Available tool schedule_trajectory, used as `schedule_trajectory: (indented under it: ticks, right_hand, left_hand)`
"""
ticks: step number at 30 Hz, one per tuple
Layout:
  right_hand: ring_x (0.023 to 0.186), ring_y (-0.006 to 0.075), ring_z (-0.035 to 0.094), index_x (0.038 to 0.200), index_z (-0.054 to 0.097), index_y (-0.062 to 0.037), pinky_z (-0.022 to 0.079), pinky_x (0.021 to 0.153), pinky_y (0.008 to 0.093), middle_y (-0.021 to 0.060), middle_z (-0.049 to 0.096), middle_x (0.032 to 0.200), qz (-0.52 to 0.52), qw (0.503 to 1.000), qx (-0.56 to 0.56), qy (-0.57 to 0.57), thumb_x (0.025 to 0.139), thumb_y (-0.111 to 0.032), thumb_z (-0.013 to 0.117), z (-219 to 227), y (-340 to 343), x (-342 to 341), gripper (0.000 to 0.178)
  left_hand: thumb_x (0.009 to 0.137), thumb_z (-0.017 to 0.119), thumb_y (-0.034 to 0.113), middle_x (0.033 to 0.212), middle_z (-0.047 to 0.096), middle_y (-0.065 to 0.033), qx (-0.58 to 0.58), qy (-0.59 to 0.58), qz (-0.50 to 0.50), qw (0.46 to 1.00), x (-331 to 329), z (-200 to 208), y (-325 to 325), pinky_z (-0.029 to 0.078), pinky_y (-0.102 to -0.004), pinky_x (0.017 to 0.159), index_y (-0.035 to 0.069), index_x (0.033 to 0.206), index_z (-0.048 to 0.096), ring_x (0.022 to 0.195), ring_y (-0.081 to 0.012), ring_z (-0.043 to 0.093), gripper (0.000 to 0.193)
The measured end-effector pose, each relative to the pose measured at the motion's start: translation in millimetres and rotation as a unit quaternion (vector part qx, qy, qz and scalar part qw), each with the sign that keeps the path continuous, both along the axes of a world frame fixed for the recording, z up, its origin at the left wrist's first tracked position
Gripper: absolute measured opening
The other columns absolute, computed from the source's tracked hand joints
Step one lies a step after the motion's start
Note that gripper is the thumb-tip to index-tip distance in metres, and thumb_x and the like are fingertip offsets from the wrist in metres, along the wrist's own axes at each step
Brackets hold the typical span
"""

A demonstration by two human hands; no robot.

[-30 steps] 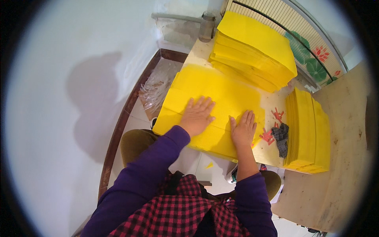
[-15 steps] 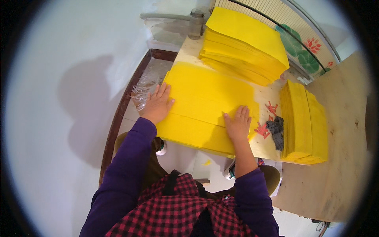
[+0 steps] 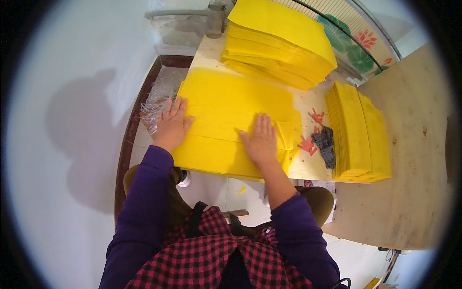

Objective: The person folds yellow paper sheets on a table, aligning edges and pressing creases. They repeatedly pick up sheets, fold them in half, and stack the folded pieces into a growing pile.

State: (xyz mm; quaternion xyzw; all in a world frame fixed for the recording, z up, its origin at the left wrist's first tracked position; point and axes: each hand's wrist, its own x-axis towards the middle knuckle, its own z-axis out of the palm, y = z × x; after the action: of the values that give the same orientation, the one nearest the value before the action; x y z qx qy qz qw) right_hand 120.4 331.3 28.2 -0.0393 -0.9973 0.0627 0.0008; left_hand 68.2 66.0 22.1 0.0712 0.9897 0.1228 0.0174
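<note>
Yellow, fabric-like sheets [image 3: 231,103] lie in a flat pile on the table in front of me, with a fold line running across the top one. My left hand [image 3: 171,126] rests on the pile's left edge, its fingers spread and pointing away. Flat on the near right part of the top sheet is my right hand [image 3: 262,142], thumb apart from the fingers. Small creases show in the sheet between the hands. To the right of this hand, the layers' edges lie unevenly at the pile's side.
A tall yellow stack [image 3: 284,43] stands at the back, and folded yellow bundles [image 3: 358,135] stand at the right. Red strips [image 3: 307,144] lie beside a dark grey cloth [image 3: 326,148]. A jar [image 3: 216,20] is at the back left. Clear plastic [image 3: 161,91] lies near the wall.
The whole view has shifted, moving the scene left and slightly up. My right hand has slid leftward over the top sheet, which now shows creases. My left hand stays at the left edge.
</note>
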Motion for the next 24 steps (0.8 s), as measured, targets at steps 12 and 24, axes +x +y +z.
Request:
schedule_trajectory:
  ticks: [12,24]
  right_hand:
    - [0.147,0.0306,0.014,0.15,0.02,0.0016,0.011,0.118,0.048,0.021,0.016,0.157,-0.111,0.99,0.057,-0.063,0.094,-0.056,0.042,19.3,75.0,25.0,0.083]
    - [0.147,0.0278,0.013,0.15,0.019,-0.0001,0.01,0.119,0.0436,0.0172,0.017,0.158,0.023,0.999,0.007,-0.029,0.095,-0.052,0.043,9.1,39.0,37.0,0.08]
  left_hand:
    - [0.101,0.037,0.041,0.16,0.015,-0.0054,0.012,-0.024,0.007,1.0,3.5,11.7,-0.1,0.015,-0.0509,0.117,0.012,0.152,0.021,0.147,-0.0275,0.013,0.061]
    - [0.1,0.036,0.041,0.16,0.015,-0.0061,0.021,-0.014,-0.003,1.0,2.5,2.9,-1.7,0.014,-0.0515,0.117,0.012,0.152,0.021,0.147,-0.0286,0.013,0.061]
